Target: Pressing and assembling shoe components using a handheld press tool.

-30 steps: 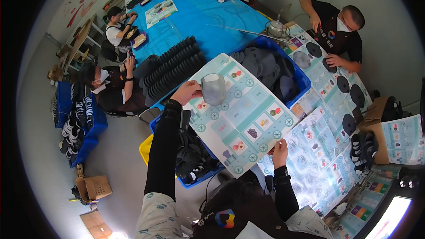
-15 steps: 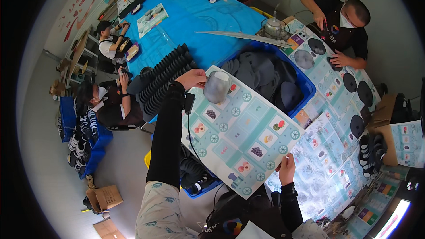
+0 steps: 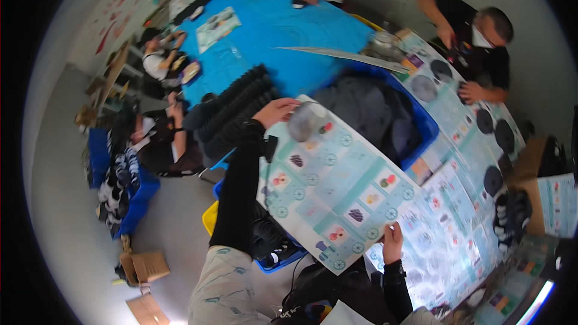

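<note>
Between my hands I hold a large light board [image 3: 313, 195] printed with teal stripes, wheels and fruit pictures. It is tilted. My left hand [image 3: 277, 112] pinches its far left edge, beside a rounded grey patch [image 3: 306, 123]; whether that is a stain or a separate piece I cannot tell. At the near right corner, my right hand [image 3: 392, 242] grips the edge with thumb and fingers. Just beyond the board stands a blue crate [image 3: 428, 138] holding dark cap-like pieces [image 3: 367, 108], partly hidden by the board. The picture is smeared by motion.
A blue-covered table [image 3: 271, 36] carries rows of stacked black caps [image 3: 238, 108]. At right, a co-worker [image 3: 475, 48] handles dark round pieces on a table covered with printed sheets [image 3: 445, 222]. Another person [image 3: 162, 135] sits left. Below the board is a blue bin [image 3: 283, 260].
The whole view has shifted, so most things appear slightly further right and lower. Both hands keep their hold on the board. The co-worker's hand at right has moved slightly over the dark pieces.
</note>
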A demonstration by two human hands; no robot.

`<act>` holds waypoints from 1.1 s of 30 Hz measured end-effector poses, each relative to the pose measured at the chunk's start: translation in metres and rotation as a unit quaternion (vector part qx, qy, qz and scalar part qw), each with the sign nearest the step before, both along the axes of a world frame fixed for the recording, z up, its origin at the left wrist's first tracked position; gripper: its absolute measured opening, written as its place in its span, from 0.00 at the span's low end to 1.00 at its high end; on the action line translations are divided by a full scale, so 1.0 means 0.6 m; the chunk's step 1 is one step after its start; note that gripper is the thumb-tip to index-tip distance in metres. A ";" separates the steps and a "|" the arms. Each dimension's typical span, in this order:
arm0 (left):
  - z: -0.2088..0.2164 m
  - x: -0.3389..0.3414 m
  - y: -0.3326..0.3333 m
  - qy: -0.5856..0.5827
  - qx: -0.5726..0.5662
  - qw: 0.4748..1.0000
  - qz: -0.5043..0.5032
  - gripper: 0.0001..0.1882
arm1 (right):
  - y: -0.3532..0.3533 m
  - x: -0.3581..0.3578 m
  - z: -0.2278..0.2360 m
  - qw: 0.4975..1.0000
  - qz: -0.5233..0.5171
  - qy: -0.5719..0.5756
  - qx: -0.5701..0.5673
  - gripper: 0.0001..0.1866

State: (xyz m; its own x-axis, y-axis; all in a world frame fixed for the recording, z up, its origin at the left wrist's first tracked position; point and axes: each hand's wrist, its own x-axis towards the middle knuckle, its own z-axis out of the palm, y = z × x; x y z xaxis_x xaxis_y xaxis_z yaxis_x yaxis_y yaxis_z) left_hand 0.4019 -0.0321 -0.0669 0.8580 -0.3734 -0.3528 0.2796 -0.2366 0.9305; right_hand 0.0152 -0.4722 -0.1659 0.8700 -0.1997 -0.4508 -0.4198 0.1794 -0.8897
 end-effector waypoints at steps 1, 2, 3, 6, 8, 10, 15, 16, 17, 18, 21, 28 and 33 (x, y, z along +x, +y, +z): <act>-0.020 0.008 -0.017 -0.002 -0.014 1.000 -0.006 0.21 | -0.017 -0.011 -0.022 1.000 -0.009 -0.018 -0.002 0.10; -0.034 0.016 -0.022 -0.056 0.014 0.998 -0.034 0.20 | -0.023 -0.017 -0.038 0.999 -0.038 -0.016 0.009 0.10; -0.068 0.005 0.050 0.010 -0.078 0.995 0.058 0.20 | -0.002 -0.013 -0.045 0.999 0.016 -0.015 0.023 0.12; -0.058 -0.019 -0.058 -0.081 -0.001 0.983 0.163 0.20 | 0.001 -0.008 -0.001 0.994 -0.096 0.008 0.056 0.12; -0.061 -0.082 0.012 -0.178 0.056 0.954 0.235 0.18 | -0.014 -0.024 -0.090 0.997 -0.035 0.014 0.066 0.13; -0.081 -0.176 0.041 -0.242 -0.041 0.928 0.280 0.15 | 0.045 -0.030 -0.005 0.989 -0.107 0.037 0.095 0.10; -0.063 -0.451 0.073 -0.195 -0.033 0.937 0.287 0.16 | -0.049 -0.091 -0.147 0.970 -0.089 -0.084 -0.209 0.25; -0.049 -0.523 0.087 -0.168 -0.002 0.945 0.280 0.17 | -0.035 -0.109 -0.101 0.931 -0.086 -0.109 -0.338 0.25; -0.058 -0.604 0.117 -0.142 -0.003 0.942 0.304 0.19 | -0.004 -0.120 -0.054 0.936 -0.119 -0.150 -0.295 0.25; -0.078 -0.685 0.146 -0.117 -0.005 0.938 0.328 0.22 | 0.018 -0.129 -0.021 0.938 -0.106 -0.162 -0.287 0.25; -0.125 -0.933 0.216 0.020 -0.014 0.917 0.399 0.24 | 0.083 -0.173 0.088 0.948 -0.025 -0.204 -0.244 0.21; -0.223 -1.465 0.328 0.114 -0.077 0.827 0.546 0.15 | 0.356 -0.321 0.225 0.914 0.242 -0.277 -0.168 0.16; -0.155 -1.667 0.325 0.030 -0.200 0.785 0.586 0.17 | 0.613 -0.415 0.329 0.818 0.495 -0.284 -0.070 0.05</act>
State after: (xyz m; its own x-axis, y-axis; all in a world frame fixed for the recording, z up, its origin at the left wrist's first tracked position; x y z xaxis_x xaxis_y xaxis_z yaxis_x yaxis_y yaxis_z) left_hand -0.5984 0.1626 -0.1596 0.6818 0.5681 -0.4610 0.1339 0.5226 0.8420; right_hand -0.2336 -0.1042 0.0318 0.6983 0.7141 0.0488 0.1893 -0.1184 -0.9748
